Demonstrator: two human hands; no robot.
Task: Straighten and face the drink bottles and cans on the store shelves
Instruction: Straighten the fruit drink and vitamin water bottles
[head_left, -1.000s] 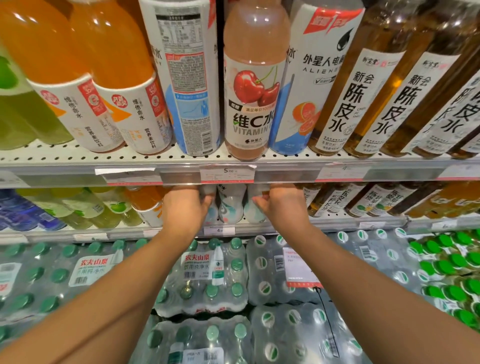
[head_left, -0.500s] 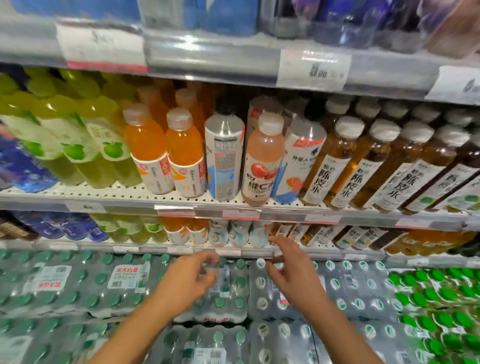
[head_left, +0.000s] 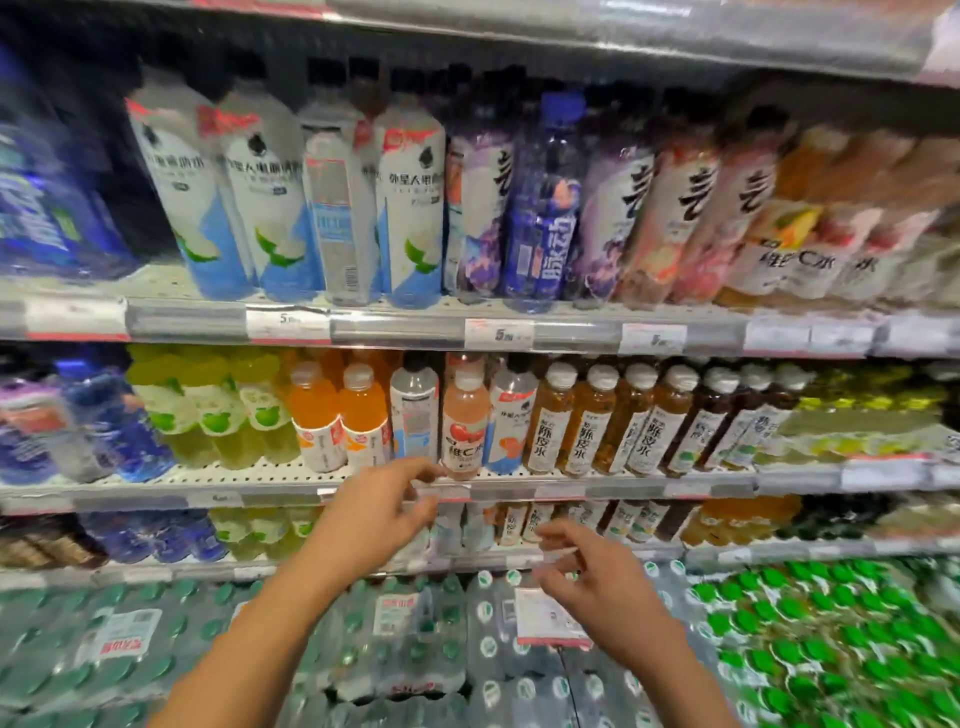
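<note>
Store shelves (head_left: 395, 488) fill the blurred view, rows of drink bottles on each level. On the middle shelf a pink vitamin bottle (head_left: 465, 423) stands between a white bottle turned label-backward (head_left: 414, 415) on its left and amber tea bottles (head_left: 597, 421) further right. Nearer, the left hand (head_left: 371, 514) hovers at that shelf's edge, fingers loosely spread, empty. The right hand (head_left: 605, 587), lower, is likewise open and empty.

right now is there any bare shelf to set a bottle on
A bare strip of perforated shelf runs in front of the green bottles and orange bottles. Dark space shows left of the white-and-blue bottles above. From the pink cherry bottle rightward, bottles stand packed to the edge.
</note>
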